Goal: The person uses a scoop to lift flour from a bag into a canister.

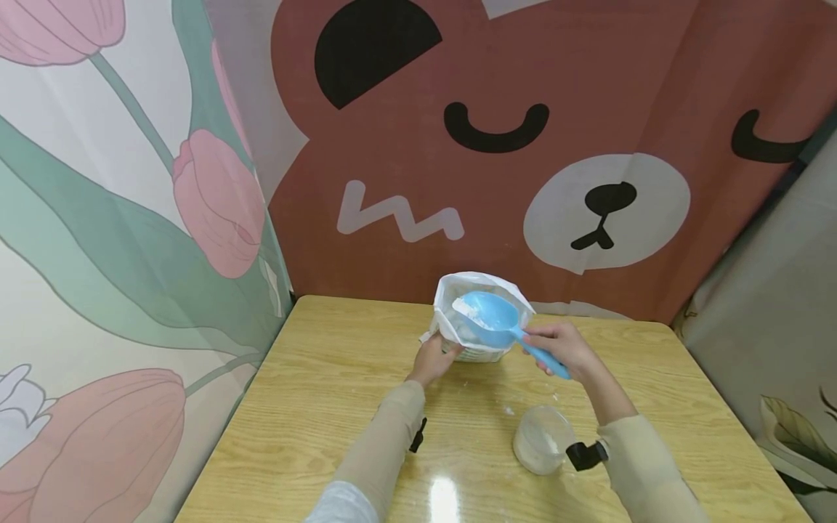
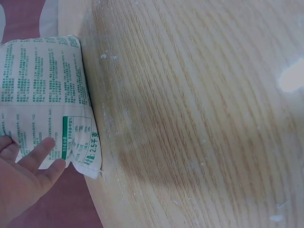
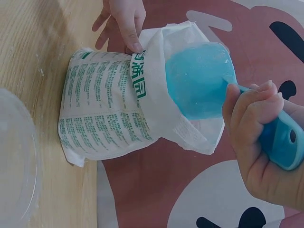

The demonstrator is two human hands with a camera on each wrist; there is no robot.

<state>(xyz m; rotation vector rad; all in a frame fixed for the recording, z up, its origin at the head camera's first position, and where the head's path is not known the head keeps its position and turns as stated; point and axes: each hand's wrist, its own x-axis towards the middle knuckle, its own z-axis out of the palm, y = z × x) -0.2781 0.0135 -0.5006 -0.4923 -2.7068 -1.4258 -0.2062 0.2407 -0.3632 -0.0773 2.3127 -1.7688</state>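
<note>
A white bag with green printing [image 1: 480,354] stands at the far side of the table, its top folded outward. My left hand [image 1: 433,361] holds the bag at its left side, thumb at the folded rim, as the right wrist view also shows. In my right hand [image 1: 564,346] is the handle of a blue scoop [image 1: 497,314]. The scoop's bowl is over the bag's mouth, with white powder [image 1: 467,309] near its front lip. Below the right hand sits a clear round plastic tub [image 1: 543,439]; how much it contains is hard to tell.
The wooden table [image 1: 314,407] has specks of white powder [image 1: 508,410] between the bag and the tub. A curtain with a bear print [image 1: 392,269] hangs right behind the table's far edge. A flower-print curtain [image 1: 216,327] borders the left side.
</note>
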